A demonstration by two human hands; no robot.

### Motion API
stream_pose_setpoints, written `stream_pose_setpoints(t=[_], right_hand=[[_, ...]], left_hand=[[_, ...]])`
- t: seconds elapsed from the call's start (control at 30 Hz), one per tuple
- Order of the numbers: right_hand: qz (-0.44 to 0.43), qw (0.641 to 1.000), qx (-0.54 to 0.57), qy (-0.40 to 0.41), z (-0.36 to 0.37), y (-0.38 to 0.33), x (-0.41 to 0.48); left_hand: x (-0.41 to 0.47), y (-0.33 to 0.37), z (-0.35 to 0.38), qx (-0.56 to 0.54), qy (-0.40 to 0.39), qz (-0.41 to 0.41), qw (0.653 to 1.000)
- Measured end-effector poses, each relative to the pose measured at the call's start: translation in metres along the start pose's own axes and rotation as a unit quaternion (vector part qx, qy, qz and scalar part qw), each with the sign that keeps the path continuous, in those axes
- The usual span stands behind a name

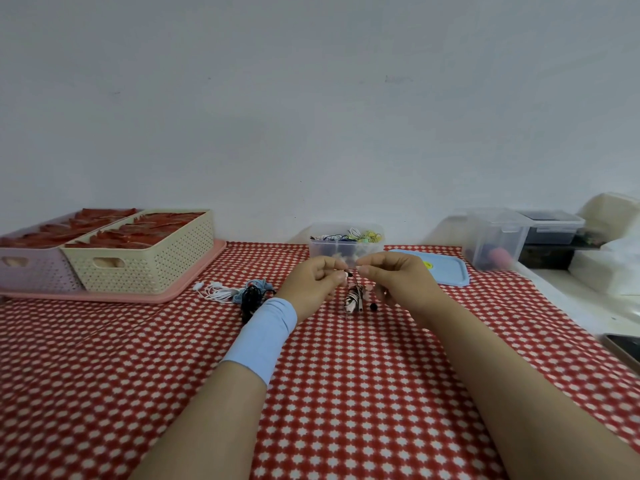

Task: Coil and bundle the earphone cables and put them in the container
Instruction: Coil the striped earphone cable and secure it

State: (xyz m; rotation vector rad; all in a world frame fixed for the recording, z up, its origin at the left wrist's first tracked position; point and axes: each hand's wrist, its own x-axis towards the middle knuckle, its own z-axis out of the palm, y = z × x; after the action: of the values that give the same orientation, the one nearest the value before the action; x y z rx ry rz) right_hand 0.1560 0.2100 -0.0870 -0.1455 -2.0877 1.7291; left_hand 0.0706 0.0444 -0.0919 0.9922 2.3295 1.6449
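Observation:
A coiled earphone bundle (354, 299), black and white with a pink bit, hangs just above the tablecloth between my hands. My left hand (313, 280) and my right hand (394, 277) both pinch its upper end, fingertips almost meeting. Behind them stands a clear container (320, 249) holding several coloured bundles. To the left on the cloth lies a loose pile of earphone cables: white (216, 292), light blue (258, 285) and black (250, 299).
A blue lid (448, 271) lies right of the container. Two lattice baskets (145, 261) of red items sit on a pink tray (194, 278) at back left. Clear bins (495, 240) and boxes stand at back right. A dark phone (623, 348) lies at the right edge.

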Motion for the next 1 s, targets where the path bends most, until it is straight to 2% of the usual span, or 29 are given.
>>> stream_pose_setpoints(t=[0.17, 0.3, 0.63, 0.83, 1.0], right_hand=[[0.001, 0.999, -0.022, -0.041, 0.0006, -0.0031, -0.0029], [0.01, 0.999, 0.008, -0.034, -0.0005, -0.0026, -0.0027], [0.026, 0.996, 0.063, -0.056, -0.0021, -0.0056, -0.003], [0.047, 0.991, 0.083, -0.093, -0.0047, -0.0074, -0.004], [0.055, 0.989, 0.089, -0.103, -0.0067, -0.0082, -0.0044]], left_hand=[[-0.0001, 0.001, 0.0092, -0.113, -0.017, -0.039, 0.993], [-0.0002, 0.0008, 0.0104, -0.182, -0.027, -0.046, 0.982], [0.0002, -0.0004, 0.0105, -0.15, 0.023, -0.037, 0.988], [-0.0049, 0.0057, 0.0079, -0.193, 0.002, -0.039, 0.981], [-0.0072, 0.0088, 0.0056, -0.179, 0.004, -0.033, 0.983]])
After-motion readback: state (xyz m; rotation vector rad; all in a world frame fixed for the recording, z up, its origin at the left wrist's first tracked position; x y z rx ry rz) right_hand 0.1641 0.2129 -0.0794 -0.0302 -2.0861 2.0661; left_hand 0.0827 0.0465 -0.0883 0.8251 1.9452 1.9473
